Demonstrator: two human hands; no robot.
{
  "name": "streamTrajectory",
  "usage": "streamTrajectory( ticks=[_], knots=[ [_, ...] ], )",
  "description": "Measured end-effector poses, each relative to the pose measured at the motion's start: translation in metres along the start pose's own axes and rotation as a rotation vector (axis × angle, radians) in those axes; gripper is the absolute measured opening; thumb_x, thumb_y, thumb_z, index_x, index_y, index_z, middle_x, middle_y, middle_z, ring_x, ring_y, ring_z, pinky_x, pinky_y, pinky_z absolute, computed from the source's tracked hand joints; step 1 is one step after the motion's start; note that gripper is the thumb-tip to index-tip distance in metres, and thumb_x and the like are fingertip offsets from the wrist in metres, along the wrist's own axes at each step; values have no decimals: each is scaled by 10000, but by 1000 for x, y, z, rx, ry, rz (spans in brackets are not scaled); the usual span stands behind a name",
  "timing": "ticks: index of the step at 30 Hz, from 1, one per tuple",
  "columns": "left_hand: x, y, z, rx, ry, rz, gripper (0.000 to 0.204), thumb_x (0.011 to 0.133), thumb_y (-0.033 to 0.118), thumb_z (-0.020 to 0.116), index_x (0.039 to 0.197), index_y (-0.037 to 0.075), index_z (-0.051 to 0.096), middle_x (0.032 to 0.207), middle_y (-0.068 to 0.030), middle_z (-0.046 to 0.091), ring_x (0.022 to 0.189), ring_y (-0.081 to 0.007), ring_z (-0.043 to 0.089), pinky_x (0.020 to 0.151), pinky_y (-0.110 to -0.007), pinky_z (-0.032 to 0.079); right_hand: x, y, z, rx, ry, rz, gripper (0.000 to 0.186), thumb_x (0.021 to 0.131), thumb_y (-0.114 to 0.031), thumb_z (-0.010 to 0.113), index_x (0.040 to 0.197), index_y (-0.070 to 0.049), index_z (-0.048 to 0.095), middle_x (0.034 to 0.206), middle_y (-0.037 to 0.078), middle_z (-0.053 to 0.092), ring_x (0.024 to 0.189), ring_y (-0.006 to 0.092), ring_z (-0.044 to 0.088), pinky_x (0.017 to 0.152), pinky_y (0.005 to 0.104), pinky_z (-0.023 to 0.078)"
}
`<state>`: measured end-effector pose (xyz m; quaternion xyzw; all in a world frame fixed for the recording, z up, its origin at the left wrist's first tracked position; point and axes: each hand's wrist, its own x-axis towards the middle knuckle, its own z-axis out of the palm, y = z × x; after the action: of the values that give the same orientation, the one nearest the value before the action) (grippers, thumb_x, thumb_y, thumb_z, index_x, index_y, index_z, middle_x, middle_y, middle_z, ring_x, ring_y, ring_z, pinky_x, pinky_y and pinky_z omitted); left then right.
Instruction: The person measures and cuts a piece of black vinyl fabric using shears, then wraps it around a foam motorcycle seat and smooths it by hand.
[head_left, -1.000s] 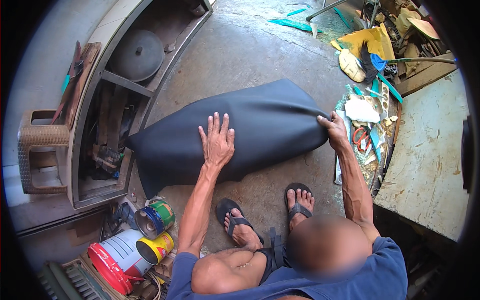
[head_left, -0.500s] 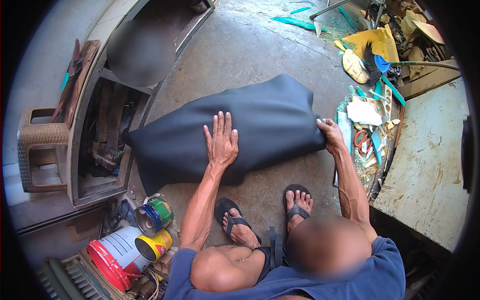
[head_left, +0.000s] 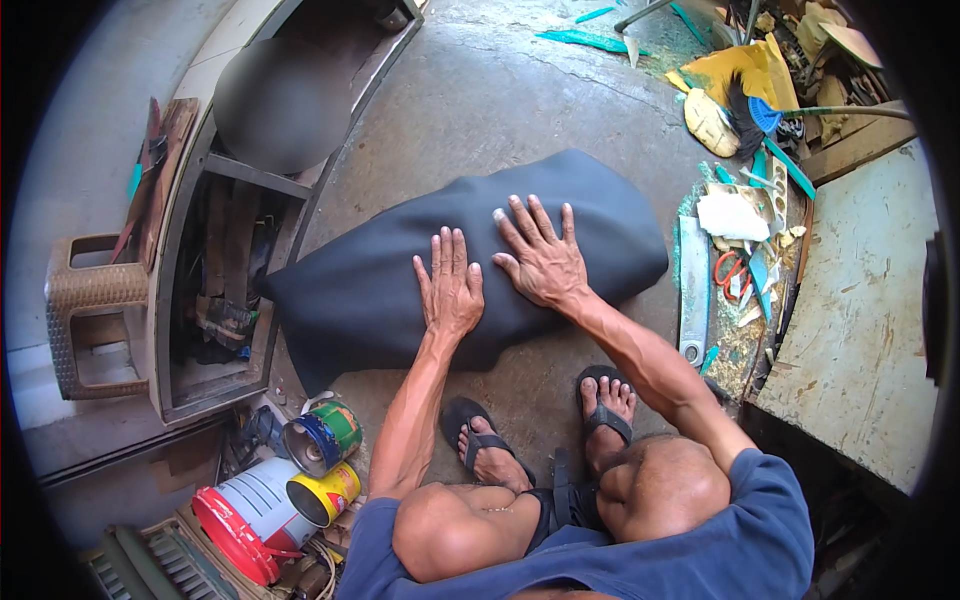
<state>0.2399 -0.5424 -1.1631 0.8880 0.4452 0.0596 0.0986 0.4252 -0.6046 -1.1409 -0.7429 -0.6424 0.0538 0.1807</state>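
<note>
A large black sheet (head_left: 360, 310), smooth and slightly wrinkled, lies spread over the concrete floor in front of my feet. My left hand (head_left: 450, 285) rests palm-down on its middle, fingers straight and pointing away from me. Just to the right, my right hand (head_left: 540, 255) lies flat on the same sheet with its fingers spread. Neither hand grips anything. What lies beneath the sheet is hidden.
Left: metal cabinet frame (head_left: 215, 400), woven stool (head_left: 100, 375), paint cans (head_left: 315, 490), red-rimmed bucket (head_left: 245, 510). Right: pale board (head_left: 840, 320), red-handled scissors (head_left: 730, 275), metal straightedge (head_left: 693, 285), scraps, blue rake head (head_left: 765, 115). Bare concrete floor (head_left: 450, 100) lies beyond the sheet.
My right hand has let go of the sheet's right edge and moved left onto its top, spreading flat. The right end now lies smoother. My left hand has shifted slightly right.
</note>
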Motion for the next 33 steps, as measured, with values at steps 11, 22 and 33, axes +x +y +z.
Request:
streamTrajectory(
  ticks=[11,22,33],
  knots=[
    [-3,-71,-24,134,52,-196,549,1026,366,374,1517,120,383,1588,-140,324,1482,-345,245,1188,-575,127,-41,52,-23,-40,41,545,729,981,-494,466,1532,-48,296,1626,154,214,1500,354,190,1187,601,96],
    [-29,-384,-86,-151,238,-975,627,1047,488,270,1542,105,319,1589,-168,304,1462,-346,295,1193,-426,239,-14,64,-30,363,10,975,651,990,-544,430,1248,52,484,1135,362,601,1064,531,584,953,560,438],
    [-79,-358,-80,-1438,36,-1100,828,976,688,292,1544,85,304,1577,-111,337,1438,-331,324,1166,-473,294,62,112,-50,243,-68,893,626,997,-562,368,1345,-61,508,1258,328,585,1233,435,552,1049,571,382]
  ],
)
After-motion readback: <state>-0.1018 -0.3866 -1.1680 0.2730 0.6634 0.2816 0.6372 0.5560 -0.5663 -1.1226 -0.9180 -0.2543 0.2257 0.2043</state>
